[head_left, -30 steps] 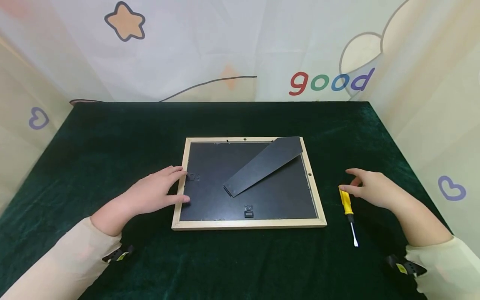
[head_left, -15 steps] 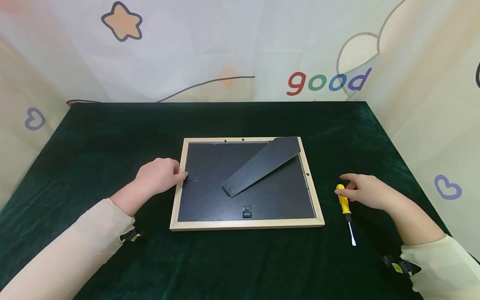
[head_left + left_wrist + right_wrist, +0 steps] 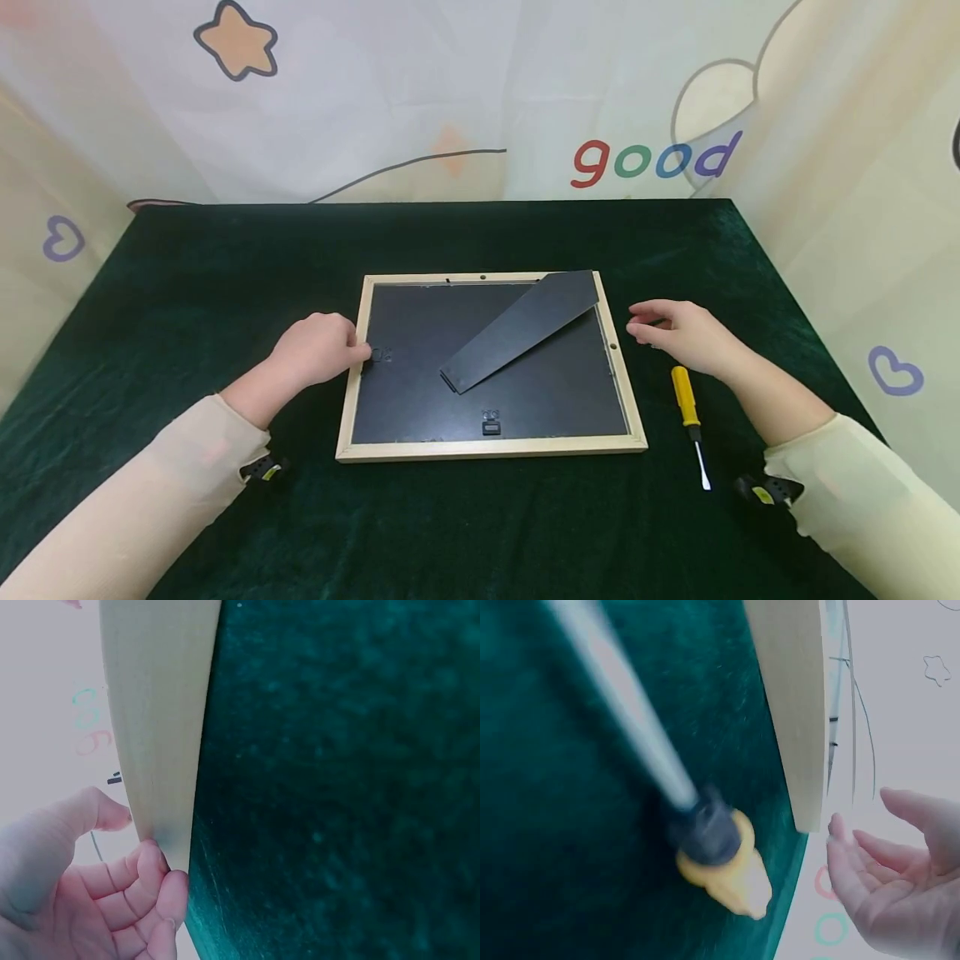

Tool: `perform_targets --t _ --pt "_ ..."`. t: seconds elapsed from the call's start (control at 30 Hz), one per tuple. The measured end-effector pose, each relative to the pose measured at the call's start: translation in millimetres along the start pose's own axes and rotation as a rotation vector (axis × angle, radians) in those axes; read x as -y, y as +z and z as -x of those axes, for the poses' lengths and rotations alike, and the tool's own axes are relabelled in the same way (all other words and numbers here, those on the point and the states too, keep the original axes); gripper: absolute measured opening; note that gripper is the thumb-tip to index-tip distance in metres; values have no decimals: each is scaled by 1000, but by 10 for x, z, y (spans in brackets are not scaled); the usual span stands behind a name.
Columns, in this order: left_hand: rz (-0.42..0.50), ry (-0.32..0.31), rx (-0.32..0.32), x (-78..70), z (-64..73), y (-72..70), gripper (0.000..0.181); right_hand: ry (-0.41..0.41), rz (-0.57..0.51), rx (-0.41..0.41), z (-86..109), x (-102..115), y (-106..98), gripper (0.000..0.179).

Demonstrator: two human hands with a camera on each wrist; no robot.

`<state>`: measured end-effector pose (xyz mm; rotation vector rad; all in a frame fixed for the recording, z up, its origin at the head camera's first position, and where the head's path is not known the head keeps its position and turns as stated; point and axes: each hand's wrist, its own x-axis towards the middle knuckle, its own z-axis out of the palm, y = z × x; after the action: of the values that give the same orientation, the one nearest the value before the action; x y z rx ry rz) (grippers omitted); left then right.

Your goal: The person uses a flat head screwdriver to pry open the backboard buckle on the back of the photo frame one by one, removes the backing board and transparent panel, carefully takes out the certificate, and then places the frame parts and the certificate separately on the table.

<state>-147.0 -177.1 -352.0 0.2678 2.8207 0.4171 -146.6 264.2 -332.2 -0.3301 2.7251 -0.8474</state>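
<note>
1. One rectangular pale-wooden frame with black back [image 3: 510, 396] lies centrally, back upward, presumably for access.
2. Left hand [image 3: 315, 346] pinches its left edge, perhaps steadying; right hand [image 3: 681, 332], loosely curved, holds nothing.
3. Yellow-handled metal screwdriver [image 3: 686, 398] lies rightward, probably for easy reach.

At twelve o'clock, beyond the dark green, cloth-covered surface [image 3: 450, 533], a pale printed curtain [image 3: 390, 92]. On it, an outlined orange star [image 3: 237, 42] between ten and eleven, a faint orange diamond [image 3: 452, 140] near twelve, the multicoloured word "good" [image 3: 658, 162] towards two, a purple heart [image 3: 63, 239] at nine, another heart [image 3: 896, 371] just past three.
</note>
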Motion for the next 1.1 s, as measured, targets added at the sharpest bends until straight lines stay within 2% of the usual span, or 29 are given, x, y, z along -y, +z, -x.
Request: perform_targets --t 0.23,0.33,0.5,0.67,0.83,0.9,1.1 --pt "39 0 -2 6 3 8 30 77 -405 117 -283 124 59 69" --pt "46 3 -3 3 -5 3 28 106 -567 121 -346 165 95 65" --pt "68 -16 6 23 -4 -10 27 116 -773 132 -423 254 164 45" --pt "129 -12 5 101 12 32 27 118 -843 141 -451 305 200 28" --pt "293 1 23 228 58 69 30 128 -858 137 -451 320 207 29" --pt "338 15 12 254 73 62 31 131 -857 130 -448 326 205 29" --pt "373 36 -8 241 115 9 30 142 -861 119 -429 330 185 22"
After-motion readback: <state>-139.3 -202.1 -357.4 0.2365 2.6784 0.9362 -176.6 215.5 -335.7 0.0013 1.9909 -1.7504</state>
